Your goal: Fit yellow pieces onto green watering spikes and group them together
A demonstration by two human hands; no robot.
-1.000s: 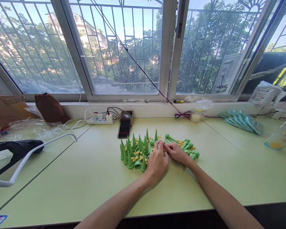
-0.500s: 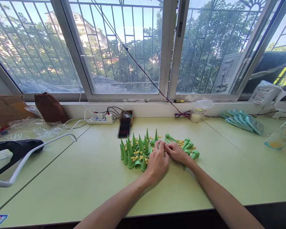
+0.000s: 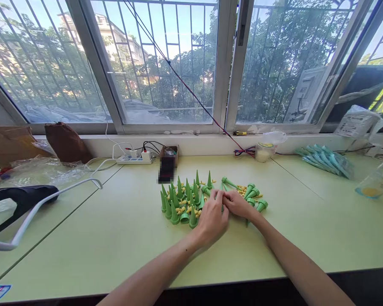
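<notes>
Several green plastic cone spikes (image 3: 178,203) stand upright in a cluster on the pale green table (image 3: 115,238), with small yellow pieces (image 3: 180,210) scattered among them. More green spikes (image 3: 254,196) lie on their sides to the right. My left hand (image 3: 212,216) and my right hand (image 3: 238,204) meet between the two groups, fingers curled together on a green spike that they mostly hide. Only a bit of green shows under the fingers.
A white power strip (image 3: 134,160) with cables lies by the window sill. A small dark box (image 3: 167,165) stands behind the spikes. A black and white hanger (image 3: 22,204) lies at the left. Teal packets (image 3: 325,159), a small jar (image 3: 263,152) and plastic bags sit at the right.
Both hands stay together at the same spot; the fingers shift slightly on the piece. The view has tipped a little.
</notes>
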